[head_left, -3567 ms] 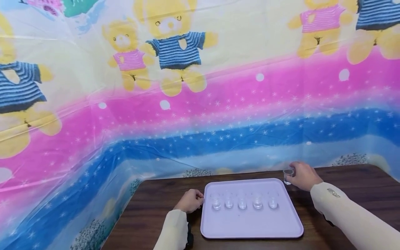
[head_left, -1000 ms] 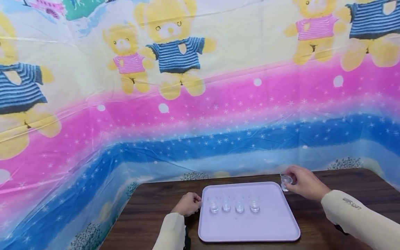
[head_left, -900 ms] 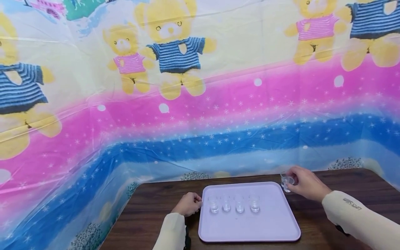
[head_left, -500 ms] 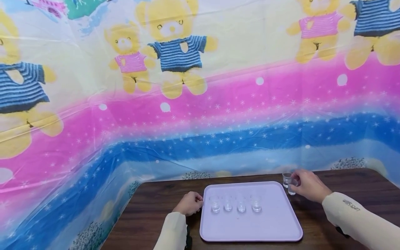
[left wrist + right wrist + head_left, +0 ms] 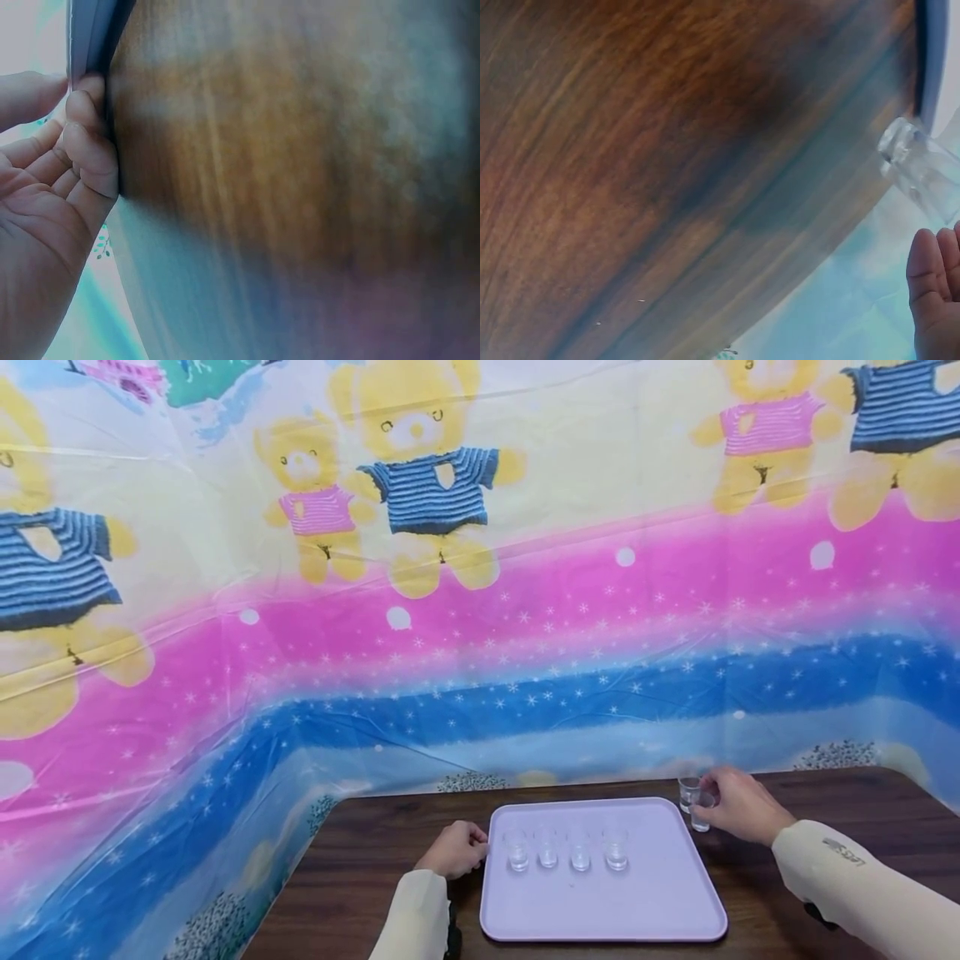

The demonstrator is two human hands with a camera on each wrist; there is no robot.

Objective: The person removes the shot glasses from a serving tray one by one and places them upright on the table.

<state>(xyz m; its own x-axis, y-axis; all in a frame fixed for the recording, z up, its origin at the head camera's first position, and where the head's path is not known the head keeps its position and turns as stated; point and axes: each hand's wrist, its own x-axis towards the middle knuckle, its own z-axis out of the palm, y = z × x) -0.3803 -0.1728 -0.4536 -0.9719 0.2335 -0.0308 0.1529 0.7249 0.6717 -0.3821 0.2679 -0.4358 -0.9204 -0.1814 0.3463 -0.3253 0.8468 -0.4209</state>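
Note:
My right hand point(image 5: 742, 806) pinches a small clear shot glass point(image 5: 701, 820) near its rim, low over the table just beyond the tray's far right corner. A second shot glass point(image 5: 687, 792) stands right behind it. The right wrist view catches a clear glass point(image 5: 919, 165) at its right edge, beside the fingers point(image 5: 928, 274). On the lilac tray point(image 5: 600, 910), several more shot glasses point(image 5: 581, 858) stand upright in a row. My left hand point(image 5: 454, 849) grips the tray's left edge; in the left wrist view, thumb and curled fingers point(image 5: 94, 157) close on the rim.
The dark wood table point(image 5: 367, 860) carries the tray near its middle. Behind and to the left hangs a cloth point(image 5: 450, 635) printed with bears and pink and blue bands, reaching the table's back edge.
One shot glass has left the right end of the tray's row. The right hand has lowered it toward the near right of the other glass outside the tray. The left hand stays at the tray edge.

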